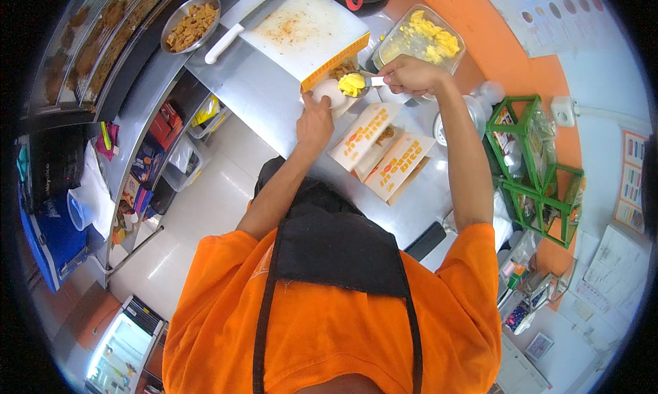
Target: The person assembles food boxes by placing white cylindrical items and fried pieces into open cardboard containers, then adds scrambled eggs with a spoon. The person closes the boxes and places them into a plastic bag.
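My right hand [411, 76] grips a spoon by its white handle [377, 81]. Scrambled egg [351, 85] is heaped on the spoon, above a takeaway food box. My left hand [316, 123] pinches the near left edge of that box, by a rounded white mound [332, 93] that looks like rice. Brown chopped food [343, 69] shows in the box behind the mound; the rest is hidden by the spoon and hands. Just nearer stands another open paper food box [394, 150] with orange print and some brown food inside.
A white cutting board [301, 27] with crumbs lies behind, a white-handled knife [225, 44] along its left side. A metal bowl of brown chopped food [192, 25] is at far left. A clear tub of scrambled egg [391, 49] sits back right. Green baskets [524, 137] stand right.
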Tool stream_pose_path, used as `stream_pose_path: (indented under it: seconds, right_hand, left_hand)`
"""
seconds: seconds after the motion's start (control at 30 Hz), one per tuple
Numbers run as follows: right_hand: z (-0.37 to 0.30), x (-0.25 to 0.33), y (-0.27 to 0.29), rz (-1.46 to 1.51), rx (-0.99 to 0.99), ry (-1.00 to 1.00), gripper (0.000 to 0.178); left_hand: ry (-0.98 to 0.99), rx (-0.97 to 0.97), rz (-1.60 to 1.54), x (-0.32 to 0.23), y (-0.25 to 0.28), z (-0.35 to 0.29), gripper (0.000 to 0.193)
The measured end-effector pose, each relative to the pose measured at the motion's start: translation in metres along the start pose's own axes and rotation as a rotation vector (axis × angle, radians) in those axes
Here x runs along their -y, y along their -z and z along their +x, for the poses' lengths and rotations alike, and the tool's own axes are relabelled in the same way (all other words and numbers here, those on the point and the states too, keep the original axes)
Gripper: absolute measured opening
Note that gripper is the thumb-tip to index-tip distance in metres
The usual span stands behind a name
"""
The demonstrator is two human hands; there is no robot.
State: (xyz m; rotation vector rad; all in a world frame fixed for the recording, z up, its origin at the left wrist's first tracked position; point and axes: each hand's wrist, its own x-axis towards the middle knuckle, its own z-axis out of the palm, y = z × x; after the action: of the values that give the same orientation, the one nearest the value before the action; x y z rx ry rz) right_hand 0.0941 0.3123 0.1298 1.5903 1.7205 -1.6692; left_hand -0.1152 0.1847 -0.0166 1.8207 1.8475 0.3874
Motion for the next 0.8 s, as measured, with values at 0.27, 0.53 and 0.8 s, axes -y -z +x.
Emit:
stream_pose_path:
  seconds: [0.27, 0.53, 0.8]
  right_hand:
    - [0.045, -0.008, 0.002, -0.114, 0.042, 0.024, 0.026]
    - [0.07, -0.071, -0.027, 0.155, 0.012, 0.092, 0.027]
    - [0.056, -0.078, -0.041, 0.021, -0.112, 0.211, 0.028]
  left_hand:
    - [0.077, 0.049, -0.009, -0.01, 0.021, 0.012, 0.067]
    - [0.08, -0.029, 0.027, 0.001, 0.011, 0.017, 0.047]
    - [-0.037, -0.106, -0.075, 0.008, 0.008, 0.002, 0.046]
